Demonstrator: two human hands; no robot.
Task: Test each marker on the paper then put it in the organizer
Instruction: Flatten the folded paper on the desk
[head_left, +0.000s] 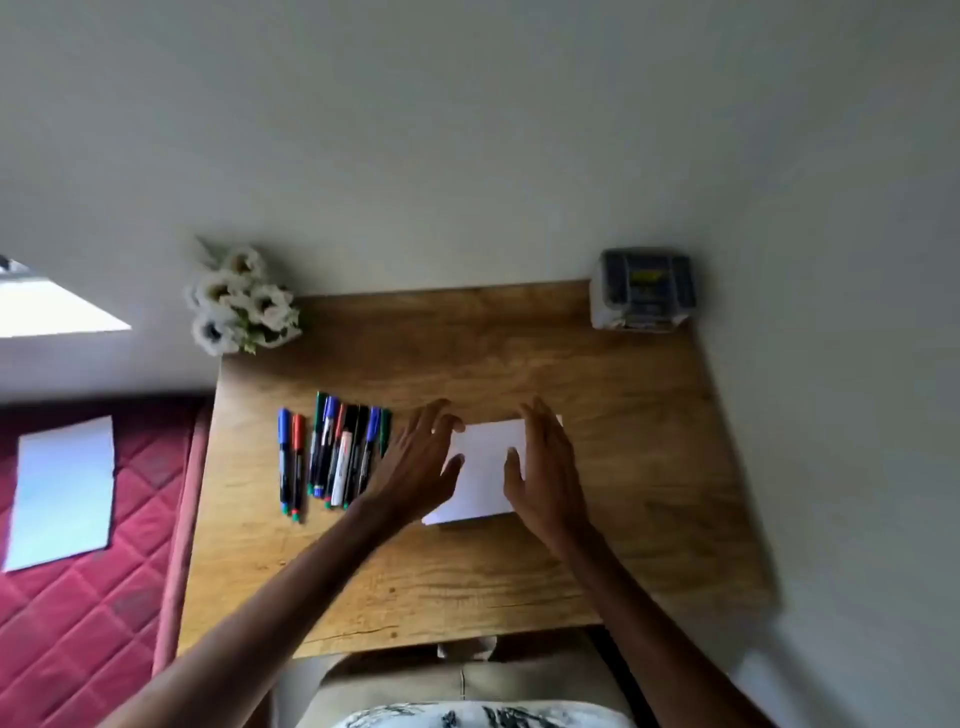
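Observation:
A white sheet of paper (483, 467) lies in the middle of the wooden table (415, 571). My left hand (418, 462) rests flat on its left edge, fingers spread. My right hand (545, 462) lies flat on its right side, fingers apart. Neither hand holds anything. Several markers (337, 452) with blue, red, green and black caps lie side by side on the table, left of my left hand. The grey organizer (644, 288) stands at the table's far right corner against the wall.
White artificial flowers (239, 301) stand at the table's far left corner. A red quilted bed (78, 597) with another white sheet (65, 491) on it adjoins the table's left side. Walls border the table at the back and right.

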